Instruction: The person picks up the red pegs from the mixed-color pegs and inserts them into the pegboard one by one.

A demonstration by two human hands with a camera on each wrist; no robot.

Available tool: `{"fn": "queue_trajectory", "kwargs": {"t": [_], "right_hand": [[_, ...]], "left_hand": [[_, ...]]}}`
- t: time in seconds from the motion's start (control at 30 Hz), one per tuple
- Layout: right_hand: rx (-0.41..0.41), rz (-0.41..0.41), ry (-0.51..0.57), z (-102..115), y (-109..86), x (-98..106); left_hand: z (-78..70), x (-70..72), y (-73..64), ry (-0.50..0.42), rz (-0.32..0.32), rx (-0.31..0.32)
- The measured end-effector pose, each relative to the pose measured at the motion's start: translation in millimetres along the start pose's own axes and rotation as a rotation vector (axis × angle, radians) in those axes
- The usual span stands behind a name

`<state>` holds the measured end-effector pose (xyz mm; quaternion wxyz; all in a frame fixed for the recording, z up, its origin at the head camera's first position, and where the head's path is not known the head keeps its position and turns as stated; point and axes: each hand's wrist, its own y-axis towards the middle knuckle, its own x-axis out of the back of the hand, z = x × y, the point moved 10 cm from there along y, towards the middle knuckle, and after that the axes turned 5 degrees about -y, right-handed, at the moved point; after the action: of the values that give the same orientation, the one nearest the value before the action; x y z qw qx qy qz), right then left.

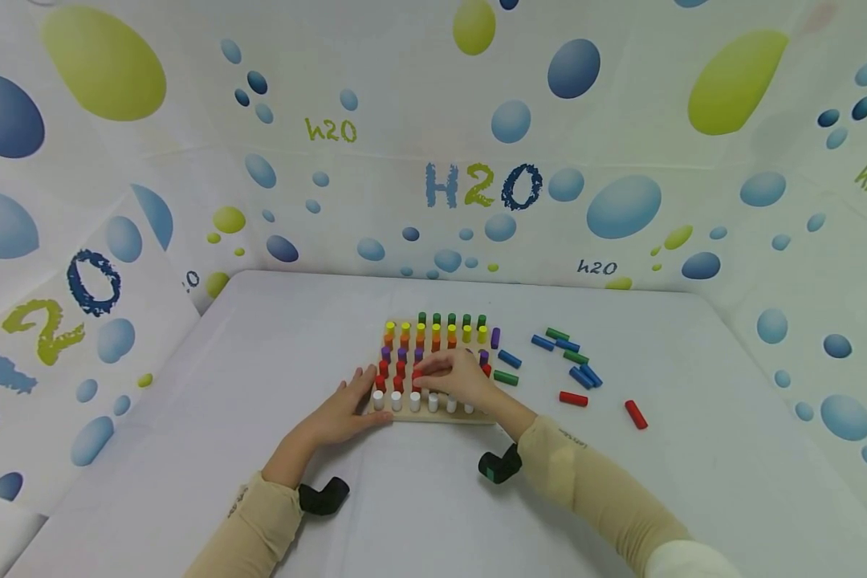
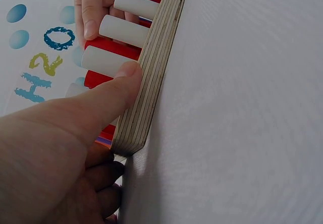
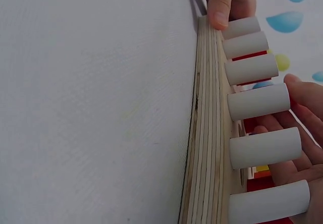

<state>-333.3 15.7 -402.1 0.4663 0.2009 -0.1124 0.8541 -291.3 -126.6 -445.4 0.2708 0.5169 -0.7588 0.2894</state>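
A wooden peg board (image 1: 441, 417) lies on the white table, filled with rows of coloured pegs: white in front, then red, purple, orange, yellow and green. My left hand (image 1: 342, 413) holds its front left corner, thumb (image 2: 130, 70) against the front edge and the other fingers along the left side. Over the red rows, my right hand (image 1: 464, 377) pinches a red peg (image 1: 417, 374) between thumb and fingertips. White pegs (image 3: 260, 102) partly block the right fingers in the right wrist view. Whether that peg is fully seated I cannot tell.
Loose pegs lie right of the board: several blue ones (image 1: 509, 359), green ones (image 1: 506, 377), and two red, a near one (image 1: 573, 399) and one farther right (image 1: 636, 414). A purple peg (image 1: 495, 338) is by the board's right edge. Patterned cloth (image 1: 390, 193) hangs behind the table.
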Motion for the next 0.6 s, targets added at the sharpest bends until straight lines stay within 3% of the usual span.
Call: {"fn": "queue_trajectory", "kwargs": {"t": [0.13,0.23,0.6], "right_hand": [[0.008,0.001,-0.002,-1,0.9,-1],[0.017,-0.006,-0.008,-15,8.6,-3],[0.005,0.007,-0.051,-16,8.0,-5]], "left_hand": [[0.3,-0.2,0.1,0.006,0.0,0.005],[0.1,0.3,0.2,0.009,-0.004,0.003],[-0.7,-0.1,-0.1,0.013,-0.002,0.004]]}}
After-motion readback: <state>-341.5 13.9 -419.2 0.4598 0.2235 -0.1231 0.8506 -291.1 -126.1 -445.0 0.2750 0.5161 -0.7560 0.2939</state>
